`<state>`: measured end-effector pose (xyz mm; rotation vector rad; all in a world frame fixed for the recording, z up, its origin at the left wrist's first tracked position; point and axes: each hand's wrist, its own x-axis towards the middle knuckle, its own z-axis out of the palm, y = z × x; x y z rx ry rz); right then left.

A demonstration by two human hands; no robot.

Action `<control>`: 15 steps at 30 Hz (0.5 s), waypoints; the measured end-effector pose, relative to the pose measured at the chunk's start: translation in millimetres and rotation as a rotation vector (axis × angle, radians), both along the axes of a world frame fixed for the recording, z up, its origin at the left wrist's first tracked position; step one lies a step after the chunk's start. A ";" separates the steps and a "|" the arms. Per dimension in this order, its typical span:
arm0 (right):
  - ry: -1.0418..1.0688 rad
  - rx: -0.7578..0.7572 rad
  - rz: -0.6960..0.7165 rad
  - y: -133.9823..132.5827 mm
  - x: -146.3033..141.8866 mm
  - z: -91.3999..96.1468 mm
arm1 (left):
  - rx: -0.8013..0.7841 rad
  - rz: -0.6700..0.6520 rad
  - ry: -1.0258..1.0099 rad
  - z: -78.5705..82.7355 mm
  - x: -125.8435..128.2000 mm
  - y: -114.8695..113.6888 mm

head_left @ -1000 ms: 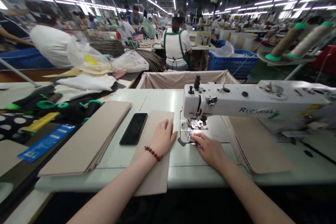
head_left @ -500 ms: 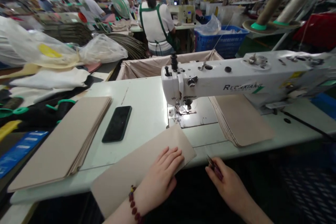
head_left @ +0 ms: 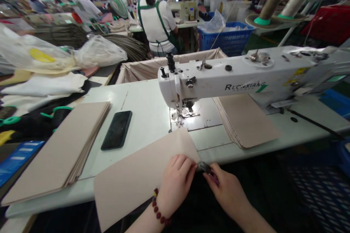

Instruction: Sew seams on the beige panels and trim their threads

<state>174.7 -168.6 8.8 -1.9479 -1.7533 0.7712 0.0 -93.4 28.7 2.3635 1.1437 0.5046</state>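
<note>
A beige fabric panel lies over the front edge of the sewing table, one corner close to the needle area. My left hand, with a beaded bracelet at its wrist, is closed on the panel's near edge by the right-hand corner. Thread snips are gripped in my right hand, their blades at that same corner. Just beyond the panel stands a white sewing machine. Whether the blades are around a thread is too small to tell.
Stacked beige panels lie at the left and under the machine arm at the right. A phone rests on the table. Behind the machine is a cloth-lined bin; a co-worker stands farther back.
My left hand has gone from lying flat on the panel to gripping its edge near the corner. My right hand has moved left, bringing the snips to the corner. The view has shifted slightly.
</note>
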 end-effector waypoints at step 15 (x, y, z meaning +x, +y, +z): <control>-0.068 0.058 -0.068 7.0 -4.0 5.9 | -0.282 -0.291 -0.153 36.0 -59.5 29.9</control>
